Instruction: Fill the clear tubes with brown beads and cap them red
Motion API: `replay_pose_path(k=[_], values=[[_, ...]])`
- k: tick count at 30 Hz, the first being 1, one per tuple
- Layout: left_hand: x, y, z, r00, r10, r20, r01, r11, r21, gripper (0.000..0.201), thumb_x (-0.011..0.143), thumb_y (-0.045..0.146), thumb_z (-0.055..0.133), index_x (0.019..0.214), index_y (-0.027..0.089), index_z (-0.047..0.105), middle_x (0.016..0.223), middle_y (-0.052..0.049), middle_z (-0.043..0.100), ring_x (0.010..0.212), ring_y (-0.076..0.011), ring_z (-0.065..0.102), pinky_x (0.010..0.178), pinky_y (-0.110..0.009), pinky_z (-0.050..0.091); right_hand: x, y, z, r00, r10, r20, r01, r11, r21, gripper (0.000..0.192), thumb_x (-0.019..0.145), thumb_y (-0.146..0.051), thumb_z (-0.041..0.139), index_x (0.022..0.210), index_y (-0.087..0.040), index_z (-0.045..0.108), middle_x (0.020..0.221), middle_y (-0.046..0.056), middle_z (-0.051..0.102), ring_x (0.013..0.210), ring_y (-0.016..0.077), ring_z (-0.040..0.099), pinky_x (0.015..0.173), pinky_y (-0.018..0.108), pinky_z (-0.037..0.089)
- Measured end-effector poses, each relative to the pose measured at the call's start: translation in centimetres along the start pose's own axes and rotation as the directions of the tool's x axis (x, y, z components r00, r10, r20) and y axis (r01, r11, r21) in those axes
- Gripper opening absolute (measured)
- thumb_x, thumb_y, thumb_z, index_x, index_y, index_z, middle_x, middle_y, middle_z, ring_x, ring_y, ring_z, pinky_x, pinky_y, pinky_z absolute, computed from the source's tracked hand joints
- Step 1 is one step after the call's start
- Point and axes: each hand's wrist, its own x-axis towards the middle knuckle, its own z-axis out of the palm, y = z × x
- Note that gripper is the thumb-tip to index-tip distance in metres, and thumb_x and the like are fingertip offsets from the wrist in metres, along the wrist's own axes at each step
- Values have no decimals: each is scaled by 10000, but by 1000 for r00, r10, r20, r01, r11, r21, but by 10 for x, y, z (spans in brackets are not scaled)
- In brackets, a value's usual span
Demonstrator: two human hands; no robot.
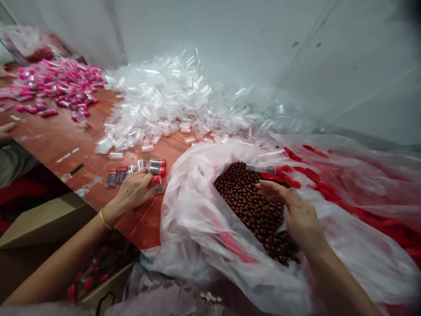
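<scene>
My left hand (134, 191), with a yellow band at the wrist, rests over the table among small clear tubes with red caps, filled with dark beads. Its bent fingers close on one red-capped tube (158, 184); part of the grip is hidden. More filled tubes (121, 174) lie just beyond the hand. My right hand (301, 215) is over a mass of shiny brown beads (246, 188) in a translucent plastic bag (190, 197). Its fingers stretch left beside loose red caps (283, 175). A small translucent piece (283, 221) shows under the palm; whether it is held is unclear.
A big heap of clear empty tubes (171, 96) lies along the wall. Pink-capped tubes (62, 83) are piled at the far left of the reddish table (98, 109). A cardboard box (42, 215) stands below the table edge. Another person's hand (6, 128) shows at left.
</scene>
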Motion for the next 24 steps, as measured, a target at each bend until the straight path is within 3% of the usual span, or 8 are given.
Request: replay_pose_path(k=[5, 7, 10, 13, 15, 17, 21, 24], values=[[7, -19, 3, 986, 157, 48, -159, 987, 37, 354, 869, 499, 489, 1013, 214, 641, 1186, -138, 621, 1035, -304, 571, 925, -460, 413, 36, -14, -10, 994, -108, 21, 109, 990, -85, 463, 914, -567, 417, 946, -235, 737, 942, 80, 755, 867, 244, 699, 805, 424, 550], [31, -14, -3, 976, 215, 27, -215, 977, -13, 344, 902, 464, 441, 1044, 219, 635, 1172, -125, 623, 1051, -293, 565, 954, -465, 402, 65, -18, -15, 980, -193, 40, 197, 951, -239, 389, 887, -536, 494, 930, -241, 744, 940, 79, 755, 865, 256, 697, 800, 438, 548], [96, -7, -11, 974, 225, 8, -224, 972, -77, 356, 943, 385, 349, 1016, 183, 634, 1111, -126, 638, 1027, -271, 588, 936, -432, 428, 127, -13, -20, 976, -214, 49, 211, 855, -474, 333, 836, -454, 592, 1027, -218, 729, 1047, 107, 736, 927, 292, 689, 847, 490, 537], [176, -7, -7, 995, 97, 24, -90, 973, -212, 402, 901, 420, 436, 1159, 140, 569, 1150, -141, 632, 1045, -255, 607, 895, -363, 467, 196, 5, -15, 987, -108, 121, 158, 806, -570, 614, 658, -341, 773, 1227, -155, 637, 1263, 170, 640, 1107, 351, 633, 962, 532, 490], [223, -8, 5, 986, 22, 168, 25, 961, -274, 683, 771, 515, 607, 1292, 97, 468, 1196, -179, 617, 1041, -272, 619, 852, -336, 488, 236, 22, -9, 962, 14, 272, 152, 801, -579, 997, 467, -284, 875, 1377, -122, 500, 1431, 209, 486, 1285, 385, 500, 1070, 529, 407], [258, -3, 24, 931, 18, 364, 84, 961, -263, 938, 631, 548, 722, 1369, 79, 383, 1183, -200, 626, 977, -281, 643, 784, -323, 501, 267, 43, -2, 894, 184, 408, 101, 804, -586, 1245, 365, -305, 905, 1466, -102, 361, 1516, 231, 350, 1370, 390, 393, 1127, 507, 341], [297, 30, 66, 859, 114, 499, 45, 954, -297, 993, 592, 456, 771, 1423, 148, 323, 1099, -139, 674, 929, -271, 654, 755, -315, 498, 300, 94, 6, 735, 467, 491, -53, 762, -646, 1372, 385, -475, 881, 1527, -116, 211, 1578, 213, 208, 1433, 387, 265, 1169, 491, 269], [319, 65, 85, 856, 168, 489, 169, 804, -570, 1095, 570, 343, 809, 1477, 160, 225, 1140, -128, 664, 982, -270, 645, 793, -310, 500, 308, 128, 13, 700, 497, 512, -66, 759, -647, 1360, 412, -466, 868, 1540, -158, 174, 1597, 172, 177, 1456, 379, 201, 1187, 495, 221]])
